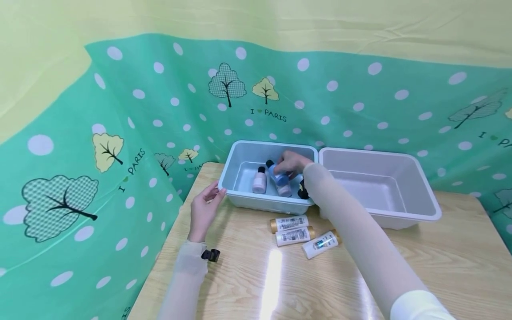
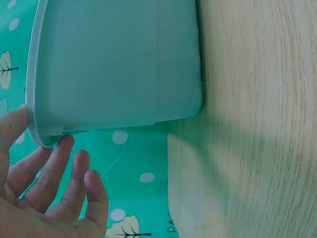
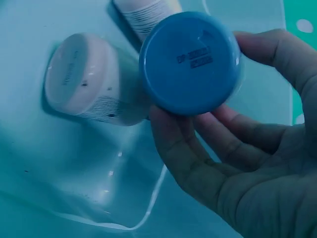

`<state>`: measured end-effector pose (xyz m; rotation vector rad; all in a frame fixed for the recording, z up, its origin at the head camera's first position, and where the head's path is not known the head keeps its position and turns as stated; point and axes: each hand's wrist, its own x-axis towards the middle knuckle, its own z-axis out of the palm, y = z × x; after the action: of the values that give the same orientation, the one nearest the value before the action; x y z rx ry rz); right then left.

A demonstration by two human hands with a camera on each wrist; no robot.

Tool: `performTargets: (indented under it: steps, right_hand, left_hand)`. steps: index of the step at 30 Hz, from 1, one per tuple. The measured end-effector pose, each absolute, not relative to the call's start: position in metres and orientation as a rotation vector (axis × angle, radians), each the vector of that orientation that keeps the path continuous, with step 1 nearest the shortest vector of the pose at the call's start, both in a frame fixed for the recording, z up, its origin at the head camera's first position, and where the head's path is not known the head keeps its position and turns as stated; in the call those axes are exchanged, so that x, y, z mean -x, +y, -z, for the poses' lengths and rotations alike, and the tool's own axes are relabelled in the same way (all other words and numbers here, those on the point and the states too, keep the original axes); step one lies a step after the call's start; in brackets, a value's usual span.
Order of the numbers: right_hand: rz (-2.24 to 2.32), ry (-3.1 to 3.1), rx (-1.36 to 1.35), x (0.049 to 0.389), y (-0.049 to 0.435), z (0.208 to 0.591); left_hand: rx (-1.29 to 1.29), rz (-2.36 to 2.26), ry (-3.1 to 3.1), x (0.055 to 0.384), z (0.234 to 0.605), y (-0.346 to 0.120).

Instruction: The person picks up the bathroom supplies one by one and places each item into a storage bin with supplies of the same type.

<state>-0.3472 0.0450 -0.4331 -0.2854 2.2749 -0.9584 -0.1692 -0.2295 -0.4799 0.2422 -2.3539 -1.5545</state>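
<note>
Inside the light blue bin (image 1: 272, 201), my right hand (image 1: 293, 163) grips a blue bottle (image 1: 280, 178) with a black cap. The right wrist view shows the blue bottle's round base (image 3: 190, 64), with thumb and fingers around its sides. Pale pink bottles lie in the bin too: one (image 1: 259, 183) to the left, another (image 1: 284, 191) partly under the blue one. A black cap (image 1: 302, 190) shows near the right wall, mostly hidden by my sleeve. At the bin's left front corner, my left hand (image 1: 205, 208) pinches the rim (image 2: 33, 99) between thumb and fingers.
A grey bin (image 1: 416, 217) stands against the blue bin's right side. In front of them, white tubes with gold caps lie on the wooden table (image 1: 240, 275): one (image 1: 294, 223), a second (image 1: 295, 236) and a third (image 1: 321, 244). Behind hangs a green dotted cloth (image 1: 344, 106).
</note>
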Motion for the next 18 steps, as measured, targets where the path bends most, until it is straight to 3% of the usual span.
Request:
performTargets:
  steps: [7,18]
  right_hand:
    - [0.965,2.286,0.236,0.342,0.046,0.429]
    - [1.167,2.296,0.338,0.326,0.054,0.373]
  left_hand:
    - [-0.223,1.532,-2.35,0.17,0.479,-0.228]
    - [-0.246,1.513,-2.364,0.17,0.482,-0.228]
